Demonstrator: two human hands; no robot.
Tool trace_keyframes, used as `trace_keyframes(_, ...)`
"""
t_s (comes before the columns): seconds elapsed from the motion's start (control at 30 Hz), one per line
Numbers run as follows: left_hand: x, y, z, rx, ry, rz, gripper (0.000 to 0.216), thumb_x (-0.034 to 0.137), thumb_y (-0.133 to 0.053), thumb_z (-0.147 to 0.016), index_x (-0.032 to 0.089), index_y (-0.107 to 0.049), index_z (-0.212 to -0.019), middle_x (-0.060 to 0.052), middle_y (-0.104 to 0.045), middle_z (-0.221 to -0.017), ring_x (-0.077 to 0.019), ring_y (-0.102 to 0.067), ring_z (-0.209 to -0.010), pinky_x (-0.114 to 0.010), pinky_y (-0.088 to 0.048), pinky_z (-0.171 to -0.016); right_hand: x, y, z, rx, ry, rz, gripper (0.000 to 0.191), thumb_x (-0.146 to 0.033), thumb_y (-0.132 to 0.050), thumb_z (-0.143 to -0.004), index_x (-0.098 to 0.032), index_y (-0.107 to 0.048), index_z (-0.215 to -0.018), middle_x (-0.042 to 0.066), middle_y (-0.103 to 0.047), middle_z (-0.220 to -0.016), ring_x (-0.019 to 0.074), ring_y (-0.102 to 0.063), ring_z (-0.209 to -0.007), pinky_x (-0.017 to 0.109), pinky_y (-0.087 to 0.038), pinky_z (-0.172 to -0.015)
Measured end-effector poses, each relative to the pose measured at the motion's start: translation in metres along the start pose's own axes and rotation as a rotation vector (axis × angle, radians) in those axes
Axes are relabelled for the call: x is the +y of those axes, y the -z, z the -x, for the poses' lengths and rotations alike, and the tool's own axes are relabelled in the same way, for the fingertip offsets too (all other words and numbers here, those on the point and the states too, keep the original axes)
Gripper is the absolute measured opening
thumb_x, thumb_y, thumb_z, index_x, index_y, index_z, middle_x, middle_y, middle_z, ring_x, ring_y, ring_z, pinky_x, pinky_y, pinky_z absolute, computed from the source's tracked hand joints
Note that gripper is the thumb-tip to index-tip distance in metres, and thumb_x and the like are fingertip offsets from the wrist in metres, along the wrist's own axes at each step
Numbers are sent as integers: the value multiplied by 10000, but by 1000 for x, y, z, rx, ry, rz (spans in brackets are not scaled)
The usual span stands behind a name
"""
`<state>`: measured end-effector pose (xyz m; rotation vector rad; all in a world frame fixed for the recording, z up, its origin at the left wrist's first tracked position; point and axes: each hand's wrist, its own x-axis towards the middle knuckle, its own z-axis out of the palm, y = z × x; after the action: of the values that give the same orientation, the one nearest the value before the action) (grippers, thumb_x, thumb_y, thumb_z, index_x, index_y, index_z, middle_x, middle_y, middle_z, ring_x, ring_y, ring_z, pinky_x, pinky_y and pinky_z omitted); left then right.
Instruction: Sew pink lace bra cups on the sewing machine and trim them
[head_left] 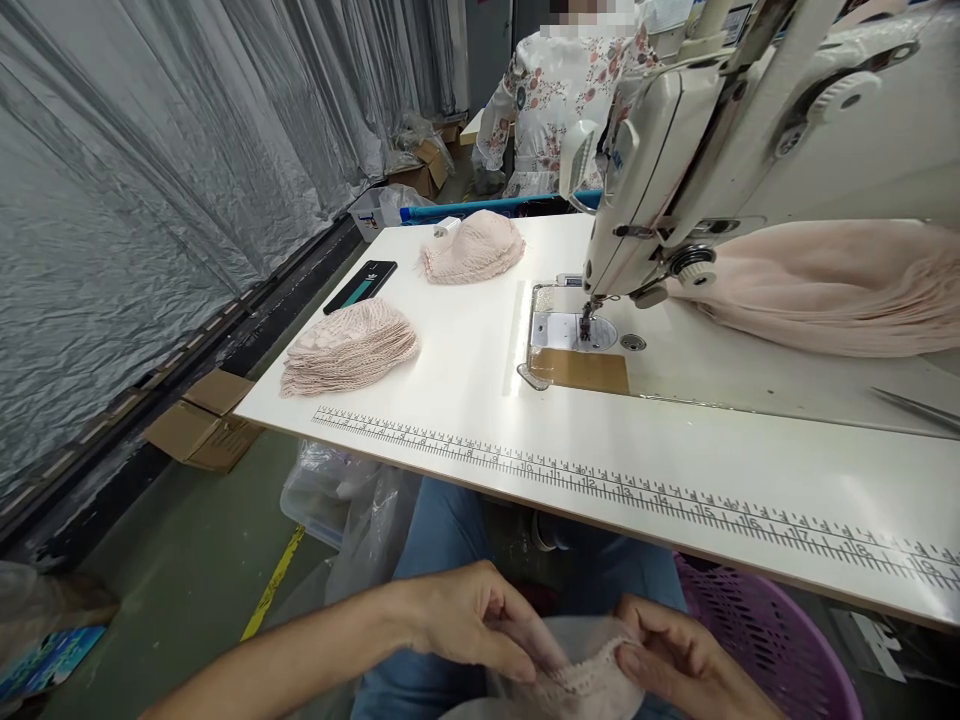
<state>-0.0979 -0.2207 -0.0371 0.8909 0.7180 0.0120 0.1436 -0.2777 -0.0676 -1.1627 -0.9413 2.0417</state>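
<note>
The table is the biggest thing, with the machine on it at 1 to 2 o'clock. Sheer pink cloth lies under the machine's arm at 3 o'clock; it looks like stock to be worked, a guess. The basket sits below at 4 o'clock, its contents mostly hidden.

Two piles rest on the table: the near pile at 9 o'clock, many layers, and the far pile at 12. Whether they are finished or waiting, I cannot tell.

The left hand at 6 o'clock pinches the piece between thumb and fingers; the right hand, between 4 and 5, pinches its lacy edge. The piece is at 5 o'clock, over the lap, well apart from the small foot between 2 and 3. By my judgement, work on this one is unfinished: it is in the fingers, on neither pile.
</note>
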Motion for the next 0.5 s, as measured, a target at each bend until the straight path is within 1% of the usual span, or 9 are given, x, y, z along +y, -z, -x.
trace_keyframes(0.1, 6, -3, -2, 57, 26, -32, 702, 619, -822, -470, 168, -743, -1002, -24, -720, -838, -134, -653, -790, -225, -503, -808, -5, -5, 0, 46, -7, 11, 439, -563, -672, -767, -202, -453, -644, -49, -411, -631, 120, -311, -624, 251, -246, -584)
trace_keyframes(0.23, 9, -9, -8, 167, 80, -26, 649, 586, -851, -417, 159, -766, -897, -15, -698, -755, -115, -614, -694, -234, -501, -757, -6, -7, -2, 51, -29, 17, 461, -590, -665, -754, -206, -435, -646, -47, -399, -634, 122, -298, -625, 257, -232, -587)
trace_keyframes(0.37, 6, -8, -11, 166, 51, 67, 554, 541, -870, -421, 157, -772, -808, -11, -690, -721, -111, -607, -668, -270, -498, -818, -4, -5, -2, 44, -34, 19, 469, -606, -655, -753, -210, -430, -644, -52, -376, -628, 121, -259, -620, 259, -207, -577)
trace_keyframes(0.5, 2, -4, -10, 164, 57, 88, 527, 496, -887, -424, 144, -770, -800, -18, -684, -695, -117, -603, -634, -305, -501, -824, -1, -4, -2, 54, -39, 15, 463, -628, -653, -736, -207, -480, -651, -44, -392, -631, 125, -284, -619, 254, -232, -578)
